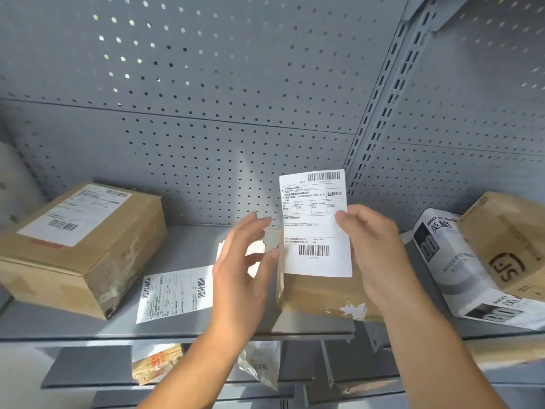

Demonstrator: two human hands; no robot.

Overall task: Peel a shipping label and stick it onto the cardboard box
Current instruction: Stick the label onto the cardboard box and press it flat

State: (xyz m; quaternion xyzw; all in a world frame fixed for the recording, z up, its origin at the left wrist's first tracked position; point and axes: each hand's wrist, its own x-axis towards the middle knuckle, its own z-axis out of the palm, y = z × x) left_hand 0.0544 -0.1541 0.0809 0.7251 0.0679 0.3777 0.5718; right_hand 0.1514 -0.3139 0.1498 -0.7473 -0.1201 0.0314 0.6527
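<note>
A white shipping label [315,225] with barcodes at its top and bottom stands upright in front of a small cardboard box [318,296] on the grey shelf [182,249]. My right hand [371,255] pinches the label's right edge with thumb and fingers. My left hand [241,267] hovers just left of the label and box, fingers spread and holding nothing. The label's lower half overlaps the box's top; whether it touches the box I cannot tell.
A larger labelled cardboard box [79,246] sits at the left. A loose label sheet [174,293] lies flat on the shelf. At the right are a white printed bag [460,267] and a brown box [507,246]. Packages lie on a lower shelf [156,361]. Pegboard wall behind.
</note>
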